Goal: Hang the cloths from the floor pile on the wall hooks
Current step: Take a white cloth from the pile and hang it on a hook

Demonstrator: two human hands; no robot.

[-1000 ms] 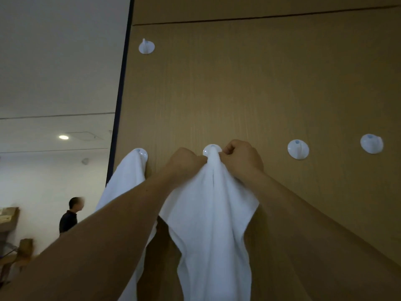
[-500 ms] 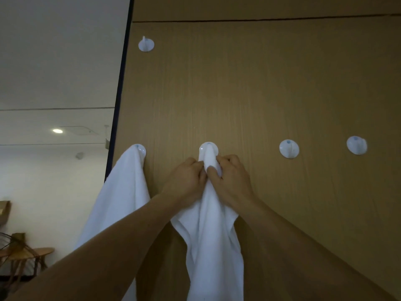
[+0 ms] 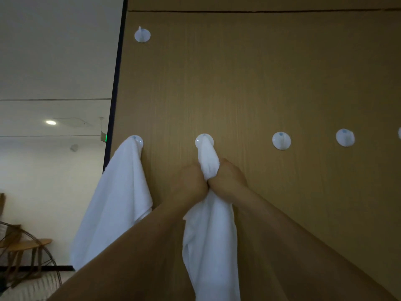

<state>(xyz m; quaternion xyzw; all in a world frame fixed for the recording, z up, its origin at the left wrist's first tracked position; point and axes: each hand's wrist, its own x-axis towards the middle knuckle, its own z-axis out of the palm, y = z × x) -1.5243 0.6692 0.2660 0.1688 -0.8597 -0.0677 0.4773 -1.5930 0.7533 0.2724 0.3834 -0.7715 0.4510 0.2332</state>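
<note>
Both the left hand (image 3: 191, 183) and right hand (image 3: 230, 181) were closed tight around the white cloth (image 3: 211, 235) just below hook 2 (image 3: 204, 141). It looked soft, light and limp, best held by its bunched top.

Terry cloth (image 3: 210, 246), matt wood wall (image 3: 260, 83)

In front of you stands a brown wooden wall panel (image 3: 260, 83), and it carries white round hooks. One hook (image 3: 142, 35) sits high at the left. Lower, you see a row: the first hook (image 3: 138, 141) holds a white cloth (image 3: 117, 196) that hangs down flat, the second hook (image 3: 204, 141) holds another white cloth (image 3: 211, 240), bunched below it. The next two hooks (image 3: 281, 141) (image 3: 345, 137) are bare.
</note>
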